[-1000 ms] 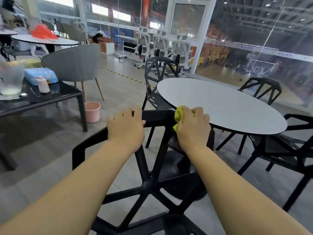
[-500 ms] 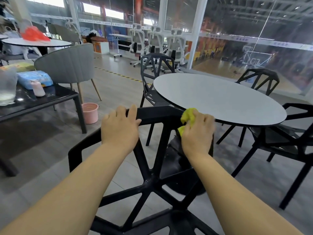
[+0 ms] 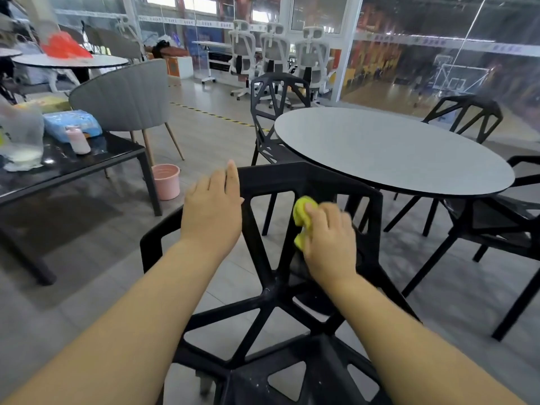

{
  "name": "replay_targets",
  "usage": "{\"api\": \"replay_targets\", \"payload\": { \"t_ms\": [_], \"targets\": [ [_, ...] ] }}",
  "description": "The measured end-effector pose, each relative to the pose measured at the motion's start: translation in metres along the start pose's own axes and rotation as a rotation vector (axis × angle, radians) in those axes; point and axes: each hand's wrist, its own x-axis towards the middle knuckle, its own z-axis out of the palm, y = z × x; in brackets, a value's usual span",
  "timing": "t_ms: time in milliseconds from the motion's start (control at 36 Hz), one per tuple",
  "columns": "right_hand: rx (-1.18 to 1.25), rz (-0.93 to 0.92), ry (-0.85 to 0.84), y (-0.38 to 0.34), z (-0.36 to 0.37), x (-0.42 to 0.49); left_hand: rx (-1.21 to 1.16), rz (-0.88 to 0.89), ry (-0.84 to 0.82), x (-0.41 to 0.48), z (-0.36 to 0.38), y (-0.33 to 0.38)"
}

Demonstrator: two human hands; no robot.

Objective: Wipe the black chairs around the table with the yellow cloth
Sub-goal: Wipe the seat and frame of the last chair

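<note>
Black chair (image 3: 280, 178) steadied by a flat, open left hand (image 3: 211, 214) while the right hand (image 3: 330, 241) grips the yellow cloth (image 3: 302, 211); each strut wants firm, full-length strokes

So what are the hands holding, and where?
The right hand grips the yellow cloth, bunched under its fingers, against the black chair. The left hand holds nothing, resting on its top rail.

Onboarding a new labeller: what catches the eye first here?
The yellow cloth, bunched in the right hand against a strut of the near black chair, centre frame. The left hand rests on that chair's top rail, fingers straight. Behind them, a round white table fills the right side.
</note>
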Motion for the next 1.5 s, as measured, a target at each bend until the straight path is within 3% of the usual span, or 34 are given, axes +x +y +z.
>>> {"api": "replay_targets", "payload": {
  "t_ms": [56, 139, 250, 361, 444, 556, 694, 861, 1028, 1194, 1389, 1500],
  "targets": [
    [0.009, 0.012, 0.077, -0.007, -0.006, 0.028, -0.021, -0.02, 0.012, -0.006, -0.003, -0.001],
    [-0.022, 0.03, 0.047, -0.015, -0.007, 0.05, -0.045, -0.045, 0.025, -0.018, -0.007, -0.005],
    [-0.078, -0.006, 0.014, -0.014, 0.008, 0.017, -0.092, -0.063, 0.022, -0.033, -0.009, -0.018],
    [-0.085, -0.12, -0.21, -0.014, 0.025, -0.061, -0.072, -0.062, 0.017, -0.042, -0.008, -0.024],
    [-0.084, -0.048, -0.375, -0.022, 0.029, -0.096, -0.056, -0.06, -0.002, -0.044, -0.007, -0.025],
    [0.01, 0.058, -0.246, -0.03, 0.027, -0.082, -0.076, -0.049, 0.007, -0.043, -0.008, -0.026],
    [0.281, -0.009, 0.037, -0.049, 0.002, 0.004, -0.146, -0.089, 0.003, -0.04, -0.012, -0.029],
    [0.286, -0.113, -0.043, -0.089, 0.005, 0.057, -0.31, -0.134, -0.007, -0.04, -0.014, -0.034],
    [0.179, -0.126, -0.1, -0.064, 0.027, -0.019, -0.255, -0.067, 0.044, -0.047, -0.014, -0.037],
    [-0.035, -0.129, -0.336, -0.047, 0.022, -0.084, -0.167, -0.058, 0.102, -0.055, -0.007, -0.033],
    [0.126, -0.014, -0.185, -0.06, 0.01, -0.038, -0.149, -0.078, 0.157, -0.065, 0.003, -0.027],
    [0.127, 0.026, -0.217, -0.064, 0.016, -0.04, -0.107, -0.067, 0.117, -0.071, 0.007, -0.028]
  ]
}}
